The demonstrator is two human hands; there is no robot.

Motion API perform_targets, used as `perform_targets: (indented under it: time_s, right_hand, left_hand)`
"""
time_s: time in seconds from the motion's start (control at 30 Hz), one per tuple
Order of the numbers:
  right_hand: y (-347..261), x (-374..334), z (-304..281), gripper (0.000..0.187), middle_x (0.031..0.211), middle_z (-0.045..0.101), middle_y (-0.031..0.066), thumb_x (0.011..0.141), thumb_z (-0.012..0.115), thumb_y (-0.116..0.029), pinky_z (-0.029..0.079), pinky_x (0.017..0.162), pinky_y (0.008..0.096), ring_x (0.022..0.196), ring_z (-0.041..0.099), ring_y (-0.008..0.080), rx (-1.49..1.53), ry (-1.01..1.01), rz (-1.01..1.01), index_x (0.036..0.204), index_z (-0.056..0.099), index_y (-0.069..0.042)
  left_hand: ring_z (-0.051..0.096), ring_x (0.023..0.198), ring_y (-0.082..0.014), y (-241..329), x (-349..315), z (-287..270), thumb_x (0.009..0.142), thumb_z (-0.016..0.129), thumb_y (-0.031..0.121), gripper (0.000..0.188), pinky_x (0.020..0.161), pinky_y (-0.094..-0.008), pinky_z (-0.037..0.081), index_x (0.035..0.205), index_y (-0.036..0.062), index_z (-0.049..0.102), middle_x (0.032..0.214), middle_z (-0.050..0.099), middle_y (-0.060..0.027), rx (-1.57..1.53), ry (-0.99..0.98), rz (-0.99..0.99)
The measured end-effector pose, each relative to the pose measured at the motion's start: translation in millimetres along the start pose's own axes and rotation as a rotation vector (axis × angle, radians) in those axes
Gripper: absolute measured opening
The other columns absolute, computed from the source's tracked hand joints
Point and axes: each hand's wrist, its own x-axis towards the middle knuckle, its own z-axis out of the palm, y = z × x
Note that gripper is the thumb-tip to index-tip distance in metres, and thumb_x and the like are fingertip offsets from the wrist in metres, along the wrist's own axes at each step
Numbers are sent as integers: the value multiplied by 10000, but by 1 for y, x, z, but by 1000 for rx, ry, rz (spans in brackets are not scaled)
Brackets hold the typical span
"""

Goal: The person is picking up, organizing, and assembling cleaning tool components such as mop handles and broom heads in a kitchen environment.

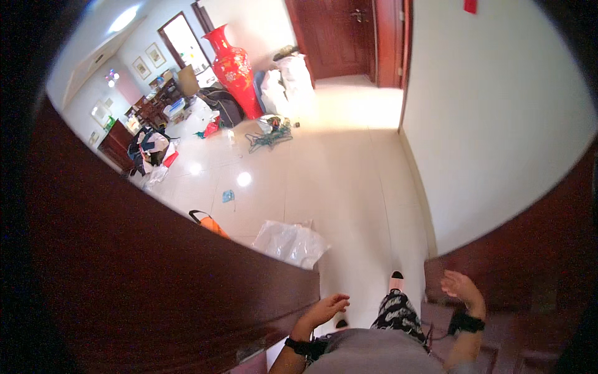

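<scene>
My left hand hangs in front of me at waist height, empty, with its fingers loosely apart. Beside the dark wooden panel on the right, my right hand is raised, also empty and with spread fingers; whether it touches the wood I cannot tell. Each wrist wears a black band. Another dark wooden panel fills the left side, close to my left hand. Past it, a crumpled clear plastic bag lies on the tiled floor, with part of an orange bag next to it.
A passage of pale tiles runs ahead along a white wall. Farther off stand a tall red vase, white sacks and a dark red door. Green hangers, a blue mask and a clothes pile lie on the floor.
</scene>
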Motion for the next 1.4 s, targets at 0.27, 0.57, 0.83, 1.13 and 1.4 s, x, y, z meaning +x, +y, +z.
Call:
perform_targets:
  time_s: [0.27,0.57,0.83,1.13,1.4]
  right_hand:
    - [-88,160,-72,300,568,447,-2,856,496,-347,487,564,282,463,425,84,248,53,-194,786,539,-59]
    - [-119,344,-48,717,1222,441,112,761,622,-331,424,840,365,1021,482,303,-430,-449,-122,1335,254,-110]
    - [-235,512,119,405,807,588,82,825,509,-256,464,619,264,726,550,170,-976,-1040,-386,1159,466,-31]
    - [-374,529,254,289,796,588,80,876,465,-282,443,699,306,725,547,167,-1083,-1463,-259,983,588,-43]
    - [-464,610,359,538,997,552,114,795,576,-190,432,769,262,852,553,186,-1093,-1855,-621,1258,347,-39]
  left_hand:
    - [574,881,-202,7,108,-54,870,468,355,431,789,-302,444,1101,-6,511,1024,583,-139,166,493,-107]
    - [533,963,-316,14,108,-24,862,430,419,450,824,-380,403,1074,29,506,1030,571,-180,136,584,-182]
    - [518,989,-323,61,119,6,882,406,396,500,829,-385,406,1164,-16,433,1094,523,-216,-187,974,-319]
    - [537,954,-307,98,208,28,845,472,399,465,802,-374,412,1089,5,507,1052,562,-174,-675,1544,-589]
    - [554,908,-178,233,344,3,859,480,372,454,796,-305,423,1156,28,481,1061,562,-107,-1080,1775,-580]
